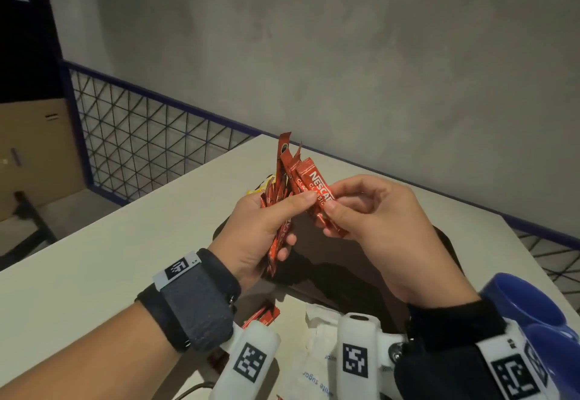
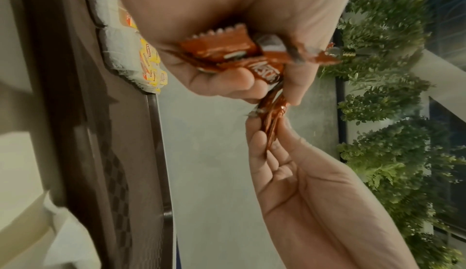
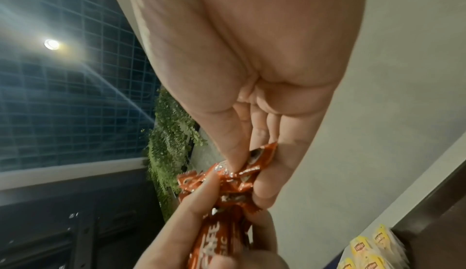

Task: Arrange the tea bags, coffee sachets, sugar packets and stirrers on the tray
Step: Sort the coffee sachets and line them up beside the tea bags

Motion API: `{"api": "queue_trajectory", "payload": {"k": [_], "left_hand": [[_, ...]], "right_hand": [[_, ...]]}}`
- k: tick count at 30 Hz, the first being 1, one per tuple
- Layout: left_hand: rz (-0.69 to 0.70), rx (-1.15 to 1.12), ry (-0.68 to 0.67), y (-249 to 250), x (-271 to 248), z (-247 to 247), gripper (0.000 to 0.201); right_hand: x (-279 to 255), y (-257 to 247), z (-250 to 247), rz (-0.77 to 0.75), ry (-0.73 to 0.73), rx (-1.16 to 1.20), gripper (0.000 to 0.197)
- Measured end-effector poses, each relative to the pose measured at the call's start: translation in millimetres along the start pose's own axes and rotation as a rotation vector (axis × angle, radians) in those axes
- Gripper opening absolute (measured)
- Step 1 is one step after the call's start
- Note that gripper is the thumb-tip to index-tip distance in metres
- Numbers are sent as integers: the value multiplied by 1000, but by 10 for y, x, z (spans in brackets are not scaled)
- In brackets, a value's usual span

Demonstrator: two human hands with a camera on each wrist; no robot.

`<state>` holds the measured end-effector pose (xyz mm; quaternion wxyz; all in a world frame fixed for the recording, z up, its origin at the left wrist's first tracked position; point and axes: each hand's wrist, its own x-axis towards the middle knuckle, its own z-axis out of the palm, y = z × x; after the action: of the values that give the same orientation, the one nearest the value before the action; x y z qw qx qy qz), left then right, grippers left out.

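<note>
My left hand (image 1: pixel 266 227) grips a bunch of red coffee sachets (image 1: pixel 284 177) upright above the dark brown tray (image 1: pixel 342 274). My right hand (image 1: pixel 351 208) pinches the lower end of one sachet (image 1: pixel 320 192) from that bunch between thumb and fingers. The left wrist view shows the sachets (image 2: pixel 227 54) in my left hand (image 2: pixel 227 70) and my right hand (image 2: pixel 272 133) pinching them. In the right wrist view the pinched sachets (image 3: pixel 234 175) sit at my right fingertips. Yellow tea bags (image 2: pixel 151 62) lie at the tray's (image 2: pixel 75 94) far end. White sugar packets (image 1: pixel 317 346) and more red sachets (image 1: pixel 262 316) lie near the table's front.
The tray sits on a white table (image 1: pixel 125 242) against a grey wall. A blue-framed wire mesh fence (image 1: pixel 141 136) runs behind the table, with a cardboard box (image 1: pixel 34 148) to the left. Green plants (image 2: pixel 390 94) show in the wrist views.
</note>
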<state>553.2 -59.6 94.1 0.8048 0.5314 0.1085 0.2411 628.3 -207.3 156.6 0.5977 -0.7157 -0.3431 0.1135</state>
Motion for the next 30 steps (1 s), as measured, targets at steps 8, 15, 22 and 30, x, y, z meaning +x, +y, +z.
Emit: {"api": "queue_trajectory", "payload": {"k": [8,15,22,30], "left_hand": [[-23,-65,54,157,10,-46,25],[-42,-267,263,393,138,-290,17],[-100,-331,320,401,198,-420,26],[-132,-310,356,327,279,-474,26]], "right_hand": [[-57,-52,135,31,30,-55,7],[130,-74,-181,176,143,-42,14],[1260,78,-142,302,14,-377,23],[1899,731,-216,306,-1,-855,20]]}}
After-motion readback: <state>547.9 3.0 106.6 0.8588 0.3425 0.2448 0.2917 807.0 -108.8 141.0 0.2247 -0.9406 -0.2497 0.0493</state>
